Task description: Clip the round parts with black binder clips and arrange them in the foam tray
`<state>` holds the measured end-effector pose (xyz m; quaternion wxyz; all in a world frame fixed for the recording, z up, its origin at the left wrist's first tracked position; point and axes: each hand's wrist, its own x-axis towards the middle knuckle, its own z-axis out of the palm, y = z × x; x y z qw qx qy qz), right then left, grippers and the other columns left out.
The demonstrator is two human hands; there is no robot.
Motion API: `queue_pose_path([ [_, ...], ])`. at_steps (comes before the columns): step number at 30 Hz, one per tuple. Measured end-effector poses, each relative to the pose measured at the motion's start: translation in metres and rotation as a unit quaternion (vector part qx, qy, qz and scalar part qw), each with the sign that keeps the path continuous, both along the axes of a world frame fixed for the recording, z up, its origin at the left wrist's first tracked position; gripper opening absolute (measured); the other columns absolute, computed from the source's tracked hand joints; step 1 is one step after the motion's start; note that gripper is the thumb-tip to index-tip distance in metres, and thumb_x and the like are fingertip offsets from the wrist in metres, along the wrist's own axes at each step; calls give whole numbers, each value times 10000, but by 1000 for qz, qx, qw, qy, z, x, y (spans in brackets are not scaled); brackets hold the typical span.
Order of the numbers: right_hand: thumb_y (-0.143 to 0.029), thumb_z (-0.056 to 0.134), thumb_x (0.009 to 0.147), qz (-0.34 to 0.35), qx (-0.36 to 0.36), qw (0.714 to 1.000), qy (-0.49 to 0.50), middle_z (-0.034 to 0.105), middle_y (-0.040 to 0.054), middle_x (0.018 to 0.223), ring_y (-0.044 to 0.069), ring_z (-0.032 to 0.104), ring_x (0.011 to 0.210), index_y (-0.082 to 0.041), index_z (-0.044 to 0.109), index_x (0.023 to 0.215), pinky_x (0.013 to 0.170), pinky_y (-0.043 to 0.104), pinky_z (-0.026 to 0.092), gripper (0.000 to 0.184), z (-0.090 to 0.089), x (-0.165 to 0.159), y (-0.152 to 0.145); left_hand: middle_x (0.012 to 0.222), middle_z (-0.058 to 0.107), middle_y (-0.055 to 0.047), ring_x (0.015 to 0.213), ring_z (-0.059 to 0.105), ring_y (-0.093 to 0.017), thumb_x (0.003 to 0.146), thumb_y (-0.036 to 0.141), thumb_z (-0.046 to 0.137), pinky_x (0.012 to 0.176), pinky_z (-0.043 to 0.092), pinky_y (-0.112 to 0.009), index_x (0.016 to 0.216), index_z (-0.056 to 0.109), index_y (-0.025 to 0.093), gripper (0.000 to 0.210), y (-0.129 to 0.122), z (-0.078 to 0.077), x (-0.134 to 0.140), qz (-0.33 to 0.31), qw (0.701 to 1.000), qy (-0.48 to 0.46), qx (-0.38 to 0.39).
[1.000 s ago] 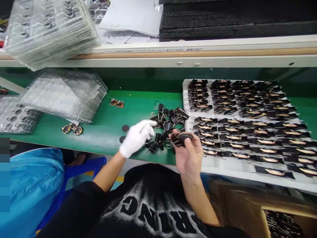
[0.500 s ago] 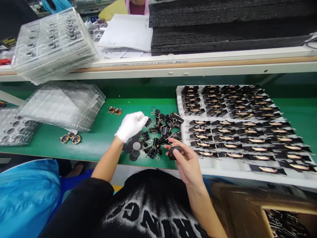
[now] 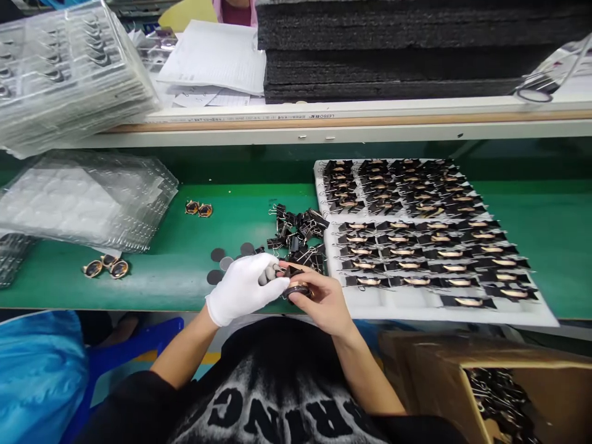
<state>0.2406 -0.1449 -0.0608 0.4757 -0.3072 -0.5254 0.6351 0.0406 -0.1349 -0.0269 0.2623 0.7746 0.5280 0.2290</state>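
Note:
My left hand [image 3: 247, 287], in a white glove, pinches a black binder clip [image 3: 291, 271] at the edge of a round part. That round part [image 3: 297, 290], dark with a gold-coloured rim, is gripped between the thumb and fingers of my bare right hand [image 3: 326, 302]. Both hands meet near the table's front edge, and the fingers partly hide the clip. Right behind them is a pile of black binder clips [image 3: 298, 231]. Several thin dark discs [image 3: 215, 276] lie beside my left hand.
To the right, a white foam tray [image 3: 388, 303] bears rows of clipped round parts. Gold-rimmed round parts [image 3: 198, 209] and clear plastic trays [image 3: 78, 203] lie left. A shelf [image 3: 296, 129] with black foam sheets [image 3: 393, 68] runs behind. A cardboard box [image 3: 425, 364] of clips stands lower right.
My left hand has come down and right from the clip pile with a binder clip, meeting the round part in my right hand. The view has shifted right.

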Motion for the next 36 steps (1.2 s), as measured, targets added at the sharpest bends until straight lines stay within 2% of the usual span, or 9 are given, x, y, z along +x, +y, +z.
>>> queue_pose_path([
  [4, -253, 778, 893, -29, -1, 1000, -8, 709, 102, 1341, 291, 598, 1358, -263, 810, 990, 1044, 404, 564, 102, -3, 7, -2, 723, 626, 5, 662, 582, -154, 974, 393, 561, 662, 425, -294, 857, 623, 190, 243, 8, -9, 3, -17, 996, 34, 78],
  [6, -279, 780, 893, -68, -15, 997, -18, 719, 97, 1316, 284, 657, 1273, -262, 812, 999, 1004, 400, 584, 112, -3, 15, -2, 727, 635, -4, 666, 593, -160, 994, 418, 533, 672, 437, -295, 851, 621, 190, 283, 14, -10, 2, -3, 996, 50, 79],
  [10, -306, 805, 860, -92, -57, 991, -75, 802, 52, 964, 208, 764, 824, -256, 813, 1000, 792, 335, 624, 149, 3, 33, 3, 775, 660, -7, 697, 614, -157, 1021, 446, 476, 698, 458, -286, 875, 626, 190, 331, 25, 5, -4, -25, 998, 37, 43],
  [15, -309, 826, 786, -89, -22, 978, -189, 804, 50, 874, 217, 751, 792, -223, 835, 939, 721, 311, 608, 175, 10, 42, 10, 762, 631, -9, 675, 572, -148, 1032, 473, 460, 675, 434, -277, 805, 594, 188, 389, 34, 26, 1, -112, 989, 53, 75],
  [21, -324, 830, 750, -101, -9, 975, -198, 777, 35, 778, 203, 701, 698, -200, 840, 893, 634, 303, 564, 190, 7, 40, 7, 675, 563, 3, 637, 516, -154, 1035, 494, 477, 657, 408, -283, 777, 601, 188, 418, 38, 31, 12, -159, 970, 90, 160],
  [26, -296, 821, 771, -91, -11, 980, -176, 757, 12, 776, 177, 671, 709, -199, 836, 917, 655, 281, 536, 176, 2, 42, 7, 694, 599, -13, 649, 542, -164, 1034, 514, 448, 651, 412, -290, 787, 601, 190, 435, 42, 28, 18, -168, 973, 109, 118],
  [31, -346, 775, 857, -67, 4, 969, -237, 725, 5, 706, 172, 656, 630, -177, 815, 859, 564, 267, 507, 174, 6, 45, -1, 747, 655, -20, 685, 590, -177, 1035, 504, 440, 686, 443, -310, 864, 615, 192, 396, 42, 29, 21, -161, 981, 107, 33],
  [34, -311, 724, 925, -140, 113, 936, -303, 808, 64, 945, 243, 754, 805, -196, 814, 1086, 711, 336, 605, 217, 3, 48, -12, 740, 672, 6, 681, 635, -169, 1061, 443, 402, 696, 479, -303, 1116, 626, 196, 338, 36, 30, 29, -160, 982, 56, -89],
  [36, -224, 640, 979, -181, 229, 887, -359, 788, 113, 1155, 293, 761, 1028, -206, 770, 1230, 867, 404, 615, 283, -2, 55, -19, 771, 693, 13, 670, 660, -150, 1075, 416, 372, 688, 506, -286, 1232, 602, 208, 348, 31, 27, 41, -144, 976, -1, -164],
])
